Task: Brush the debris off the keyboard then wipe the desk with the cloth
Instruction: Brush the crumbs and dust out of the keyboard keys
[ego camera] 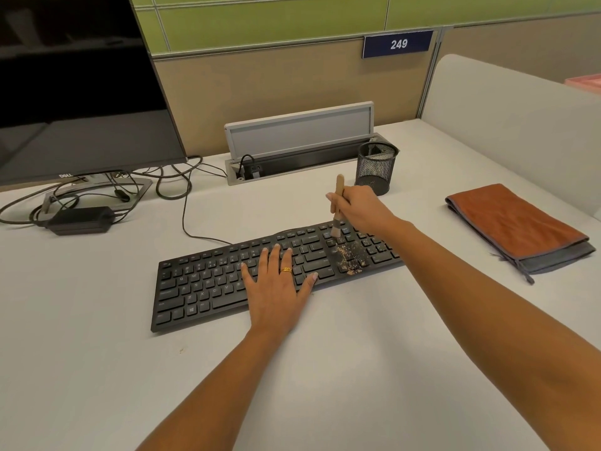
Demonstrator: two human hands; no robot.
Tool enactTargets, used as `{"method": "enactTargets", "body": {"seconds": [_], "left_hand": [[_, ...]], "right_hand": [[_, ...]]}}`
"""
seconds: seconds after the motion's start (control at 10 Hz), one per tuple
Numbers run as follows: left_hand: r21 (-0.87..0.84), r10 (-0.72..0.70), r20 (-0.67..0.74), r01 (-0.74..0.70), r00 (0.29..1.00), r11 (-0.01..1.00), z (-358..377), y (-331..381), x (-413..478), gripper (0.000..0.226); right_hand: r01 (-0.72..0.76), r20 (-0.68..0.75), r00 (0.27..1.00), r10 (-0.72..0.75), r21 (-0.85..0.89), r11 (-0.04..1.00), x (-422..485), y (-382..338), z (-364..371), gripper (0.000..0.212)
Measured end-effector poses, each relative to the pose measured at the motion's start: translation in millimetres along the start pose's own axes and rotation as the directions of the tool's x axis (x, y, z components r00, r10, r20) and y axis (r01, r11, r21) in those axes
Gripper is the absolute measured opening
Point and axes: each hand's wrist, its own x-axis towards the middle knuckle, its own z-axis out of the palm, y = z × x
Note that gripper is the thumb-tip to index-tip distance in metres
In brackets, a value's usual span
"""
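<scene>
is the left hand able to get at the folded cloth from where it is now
Probably not easily. The left hand lies flat on the keyboard, and the cloth sits beyond the keyboard's right end; the right forearm, with the right hand gripping the brush, crosses between them.

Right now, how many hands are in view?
2. The left hand rests flat on the middle of the keyboard; the right hand grips the brush over the keyboard's right end, by the debris.
</scene>
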Motion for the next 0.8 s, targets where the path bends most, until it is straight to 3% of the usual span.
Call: {"method": "enactTargets", "body": {"seconds": [0.3, 0.4, 0.6, 0.8], "left_hand": [[0.001, 0.0, -0.002, 0.0, 1.0, 1.0, -0.4, 0.6, 0.3, 0.073], [0.004, 0.0, -0.001, 0.0, 1.0, 1.0, -0.6, 0.5, 0.0, 0.073], [-0.013, 0.002, 0.002, -0.002, 1.0, 1.0, -0.7, 0.5, 0.1, 0.073], [-0.003, 0.0, 0.001, 0.0, 1.0, 1.0, -0.1, -0.2, -0.2, 0.073]], "right_hand": [[-0.056, -0.108, 0.993, 0.055, 0.0, 0.998, -5.0, 7.7, 5.9, 0.041], [-0.093, -0.225, 0.969, 0.103, 0.055, 0.994, -5.8, 11.5, 5.2, 0.041], [-0.166, -0.192, 0.969, 0.157, -0.034, 0.985, -11.1, 19.4, 5.7, 0.045], [-0.138, -0.234, 0.96, 0.155, 0.088, 0.987, -16.8, 24.9, 5.6, 0.041]]}}
